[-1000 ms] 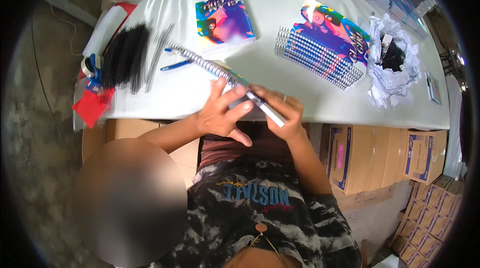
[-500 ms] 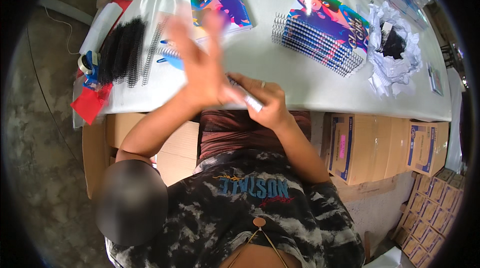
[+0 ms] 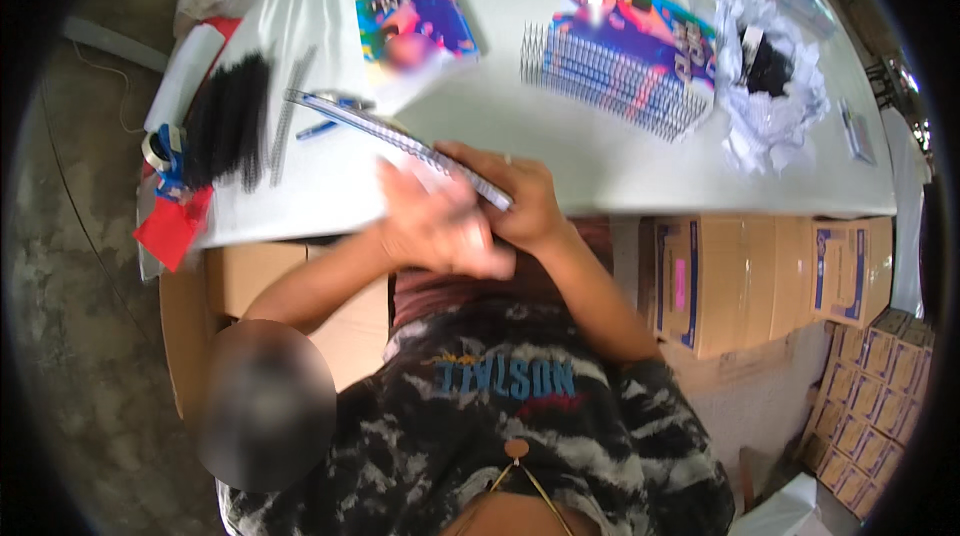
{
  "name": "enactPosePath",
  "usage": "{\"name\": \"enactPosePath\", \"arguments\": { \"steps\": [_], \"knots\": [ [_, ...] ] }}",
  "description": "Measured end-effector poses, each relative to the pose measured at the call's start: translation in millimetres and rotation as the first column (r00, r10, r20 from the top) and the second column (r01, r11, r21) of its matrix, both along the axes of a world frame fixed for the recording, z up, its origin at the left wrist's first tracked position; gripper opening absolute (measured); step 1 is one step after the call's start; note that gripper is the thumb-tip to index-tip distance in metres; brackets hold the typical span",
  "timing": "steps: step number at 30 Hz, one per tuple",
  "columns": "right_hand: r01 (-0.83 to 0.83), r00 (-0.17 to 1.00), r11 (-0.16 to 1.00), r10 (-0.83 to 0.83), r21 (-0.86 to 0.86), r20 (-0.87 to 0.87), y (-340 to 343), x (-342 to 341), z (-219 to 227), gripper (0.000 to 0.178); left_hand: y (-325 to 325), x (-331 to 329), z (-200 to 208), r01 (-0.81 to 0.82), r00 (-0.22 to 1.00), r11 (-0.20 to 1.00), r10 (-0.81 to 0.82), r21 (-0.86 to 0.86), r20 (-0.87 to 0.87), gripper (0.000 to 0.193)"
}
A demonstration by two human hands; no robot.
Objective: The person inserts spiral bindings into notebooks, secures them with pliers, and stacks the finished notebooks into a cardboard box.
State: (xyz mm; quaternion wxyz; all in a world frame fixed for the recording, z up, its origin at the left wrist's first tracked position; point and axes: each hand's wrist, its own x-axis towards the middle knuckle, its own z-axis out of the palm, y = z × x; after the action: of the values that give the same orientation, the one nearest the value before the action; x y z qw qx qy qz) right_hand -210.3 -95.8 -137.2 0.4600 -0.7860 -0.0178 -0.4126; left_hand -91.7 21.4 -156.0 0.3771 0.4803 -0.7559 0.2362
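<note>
A spiral-bound notebook (image 3: 400, 143) is tilted and seen nearly edge-on, its coil along the side facing me. My right hand (image 3: 522, 198) grips its lower right end, with a ring on one finger. Just below the notebook, my left hand (image 3: 440, 226) is smeared by motion. Whether it touches the notebook I cannot tell. Behind the notebook's far end lie blue-handled pliers (image 3: 325, 124), partly hidden. A stack of colourful printed notebooks (image 3: 415, 31) lies beyond. Farther right, several coil-bound notebooks (image 3: 620, 76) overlap with their pale coils facing me.
Black plastic coils (image 3: 228, 121) are bunched at the table's left, beside a blue tape dispenser (image 3: 170, 156) and a red piece (image 3: 175, 226). Crumpled paper (image 3: 770, 121) holds black material on the right. Cardboard boxes (image 3: 745, 281) stand below the white-covered table (image 3: 560, 176).
My left hand has dropped from above the table, where its fingers were spread, to below the notebook. The notebook has swung into a slanted, nearly edge-on position, still in my right hand.
</note>
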Motion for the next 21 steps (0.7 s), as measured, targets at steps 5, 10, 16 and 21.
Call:
{"name": "enactPosePath", "arguments": {
  "steps": [5, 10, 16, 21],
  "knots": [
    [0.019, 0.999, 0.994, -0.015, 0.106, -0.033, 5, 1, -1, 0.045, -20, -12, 30, -0.217, 0.976, 0.973, 0.215, 0.077, 0.038, 0.093],
    [-0.182, 0.978, 0.977, 0.169, 0.109, 0.124, 14, 5, 32, 0.075, -8, -39, 71, -0.085, 0.899, 0.949, 0.204, 0.303, -0.387, 0.094],
    [0.107, 0.975, 0.941, -0.163, -0.321, -0.152, -24, -25, 99, 0.046, 2, -19, 127, 0.044, 0.281, 0.934, 0.329, 0.354, -0.902, 0.021],
    [0.057, 0.918, 0.907, 0.118, 0.417, -0.38, -36, -24, 88, 0.015, -23, 1, 105, 0.405, 0.07, 0.87, 0.279, 0.283, -0.958, 0.016]
  ]
}}
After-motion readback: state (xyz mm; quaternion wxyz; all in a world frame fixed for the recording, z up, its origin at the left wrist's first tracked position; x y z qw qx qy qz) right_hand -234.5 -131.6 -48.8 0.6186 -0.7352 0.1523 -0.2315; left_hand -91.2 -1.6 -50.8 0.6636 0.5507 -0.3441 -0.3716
